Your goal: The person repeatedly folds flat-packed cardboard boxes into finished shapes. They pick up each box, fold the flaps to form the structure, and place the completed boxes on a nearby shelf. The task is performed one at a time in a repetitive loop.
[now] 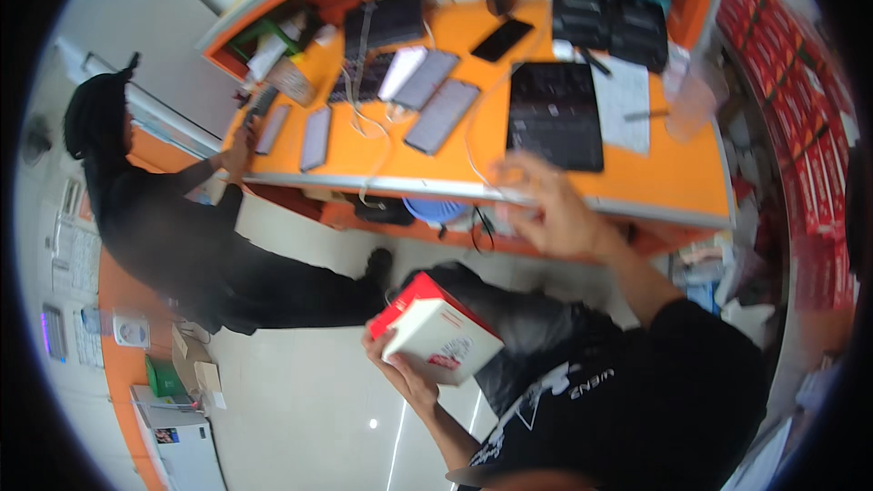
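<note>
A white carton with a red top [443, 336] is in my left hand [406, 375], whose fingers wrap round its near left side. The carton is tilted above the floor, in front of my body. My right hand [555, 214] hovers by the front edge of the orange table [673, 184], slightly blurred, fingers bent and apart with nothing visible in them. Closest to it on the table lies a black tablet-like device [555, 115]. Left of that device are several grey phones, among them a large grey phone [442, 116], with white cables between them.
A person in black [182, 218] stands at the table's left end, one hand on it. Red boxes [787, 91] are stacked along the right. White paper [624, 105], a clear plastic cup [691, 109] and black cases [609, 23] lie on the table. A blue basket [435, 210] sits underneath.
</note>
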Motion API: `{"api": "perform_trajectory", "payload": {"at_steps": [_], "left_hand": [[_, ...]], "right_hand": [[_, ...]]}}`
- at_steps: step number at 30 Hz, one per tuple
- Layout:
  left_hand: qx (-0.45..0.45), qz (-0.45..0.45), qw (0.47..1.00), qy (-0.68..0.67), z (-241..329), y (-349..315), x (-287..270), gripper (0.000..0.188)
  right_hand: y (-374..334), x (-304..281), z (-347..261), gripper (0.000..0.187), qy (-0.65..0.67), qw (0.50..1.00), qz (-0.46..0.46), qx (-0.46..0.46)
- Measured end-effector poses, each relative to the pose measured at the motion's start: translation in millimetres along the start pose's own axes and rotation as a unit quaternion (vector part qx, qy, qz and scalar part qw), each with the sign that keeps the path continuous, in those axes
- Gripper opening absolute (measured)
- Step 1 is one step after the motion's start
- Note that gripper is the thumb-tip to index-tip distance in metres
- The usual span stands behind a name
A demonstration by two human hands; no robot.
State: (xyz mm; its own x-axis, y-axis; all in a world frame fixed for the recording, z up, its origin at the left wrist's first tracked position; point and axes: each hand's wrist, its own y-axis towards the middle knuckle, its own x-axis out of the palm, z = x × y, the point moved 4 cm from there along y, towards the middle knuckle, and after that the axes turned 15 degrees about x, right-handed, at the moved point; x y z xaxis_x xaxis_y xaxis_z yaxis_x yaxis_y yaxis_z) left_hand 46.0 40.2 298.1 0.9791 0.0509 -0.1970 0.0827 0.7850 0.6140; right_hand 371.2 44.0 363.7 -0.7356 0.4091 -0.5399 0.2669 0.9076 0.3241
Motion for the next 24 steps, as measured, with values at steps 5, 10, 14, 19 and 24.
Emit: {"api": "perform_trajectory", "payload": {"at_steps": [5,10,14,19,24], "left_hand": [[-0.017,-0.013,0.993,-0.114,3,-1,31,0.048],[-0.101,0.053,0.974,-0.194,-9,-20,36,0.050],[-0.169,0.090,0.952,-0.240,2,-20,51,0.054],[-0.188,0.087,0.966,-0.158,-27,-26,60,0.059],[-0.123,0.094,0.986,-0.066,-34,-16,60,0.054]], "right_hand": [[-51,73,-31,0.063,0.179,0.956,-0.230,-0.026],[-67,95,-36,0.048,0.224,0.957,-0.185,0.016],[-65,103,-26,0.036,0.212,0.962,-0.169,0.043],[-57,124,-1,0.036,0.213,0.954,-0.185,0.098],[-47,137,-1,0.037,0.190,0.957,-0.188,0.110]]}}
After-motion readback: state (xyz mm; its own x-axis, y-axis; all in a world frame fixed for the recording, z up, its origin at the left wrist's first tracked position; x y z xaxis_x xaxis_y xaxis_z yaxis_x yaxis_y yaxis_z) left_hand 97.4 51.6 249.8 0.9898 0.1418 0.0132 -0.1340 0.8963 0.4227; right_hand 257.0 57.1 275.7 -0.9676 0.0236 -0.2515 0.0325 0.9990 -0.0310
